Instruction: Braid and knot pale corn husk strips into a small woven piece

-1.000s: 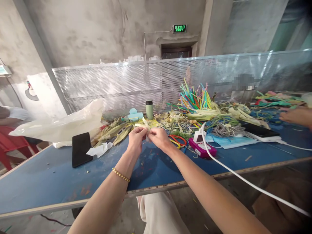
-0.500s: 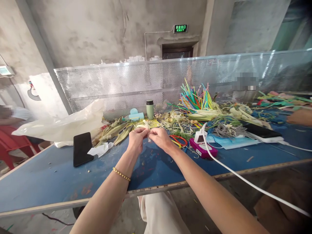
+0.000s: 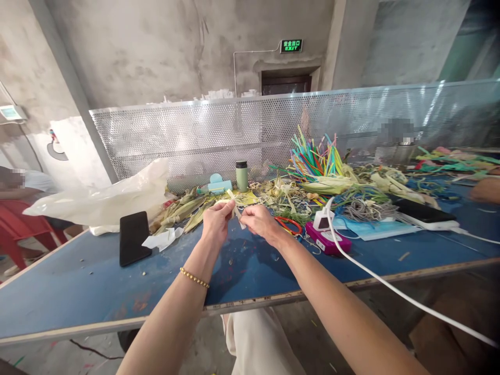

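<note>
Over the blue table (image 3: pixel 175 291), my left hand (image 3: pixel 215 225) pinches a pale strip of corn husk (image 3: pixel 237 212) between thumb and fingers. One end of the strip sticks up above the fingertips, and the other slants down between both hands. My right hand (image 3: pixel 261 223) is closed at the strip's lower part, thumb pressed to fingers. Exactly how its fingertips grip the husk is too small to make out. Dried husks (image 3: pixel 195 216) lie just beyond my left hand, and red and yellow loops (image 3: pixel 288 225) lie to the right of my right hand.
A black phone (image 3: pixel 134 238), white paper scrap (image 3: pixel 163 239) and plastic bag (image 3: pixel 105 200) lie left. Behind stands a green bottle (image 3: pixel 241 177). Rightward are colourful sticks (image 3: pixel 314 156), a magenta box (image 3: pixel 327 240), a white cable (image 3: pixel 390 289) and a blue mask (image 3: pixel 378 229). People sit at both sides.
My hands have moved slightly apart from touching fingertips, and more of the pale strip shows between them. The view has shifted a little; the table's objects lie as before.
</note>
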### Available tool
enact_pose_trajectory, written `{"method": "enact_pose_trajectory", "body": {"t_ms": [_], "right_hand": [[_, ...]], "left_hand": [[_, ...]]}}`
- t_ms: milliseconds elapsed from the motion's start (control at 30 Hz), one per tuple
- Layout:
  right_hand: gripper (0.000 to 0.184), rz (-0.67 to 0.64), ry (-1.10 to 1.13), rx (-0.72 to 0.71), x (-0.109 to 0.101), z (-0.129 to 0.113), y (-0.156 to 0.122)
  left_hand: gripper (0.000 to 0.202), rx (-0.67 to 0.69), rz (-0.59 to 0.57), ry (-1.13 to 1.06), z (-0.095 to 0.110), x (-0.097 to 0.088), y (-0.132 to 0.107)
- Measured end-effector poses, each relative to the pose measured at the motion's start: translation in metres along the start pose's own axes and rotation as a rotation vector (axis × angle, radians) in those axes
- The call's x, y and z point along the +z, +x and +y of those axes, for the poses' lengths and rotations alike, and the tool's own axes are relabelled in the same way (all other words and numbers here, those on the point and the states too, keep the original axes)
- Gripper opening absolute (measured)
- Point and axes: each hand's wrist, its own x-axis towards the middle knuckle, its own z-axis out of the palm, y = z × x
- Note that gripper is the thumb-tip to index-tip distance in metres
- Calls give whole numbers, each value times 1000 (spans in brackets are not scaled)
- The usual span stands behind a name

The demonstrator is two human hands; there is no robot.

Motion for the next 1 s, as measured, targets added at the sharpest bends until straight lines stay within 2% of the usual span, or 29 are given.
{"method": "enact_pose_trajectory", "body": {"t_ms": [233,333,400,467,533,600,667,767,833,1000], "right_hand": [[14,-92,27,35,-2,-5,-5],[15,-109,24,3,-5,-5,-5],[20,-3,63,-43,-9,-3,-2],[26,179,114,-65,-12,0,1],[28,253,104,-66,-15,3,4],[31,243,80,-57,-15,7,5],[31,174,77,-46,-13,8,6],[25,72,105,-42,-9,8,6],[22,67,135,-46,-8,6,5],[21,101,203,-62,-9,5,4]], "left_hand": [[37,15,15,-32,2,-1,2],[36,16,13,-37,2,-3,2],[34,-2,12,-38,2,-3,2],[33,-19,5,-24,2,-2,2],[34,-17,-2,11,2,-1,0],[35,-5,-6,65,2,2,-3],[35,10,-21,133,2,4,-7],[33,39,-48,230,3,6,-10],[34,39,-51,255,3,6,-11],[41,-132,-134,100,7,6,-12]]}}
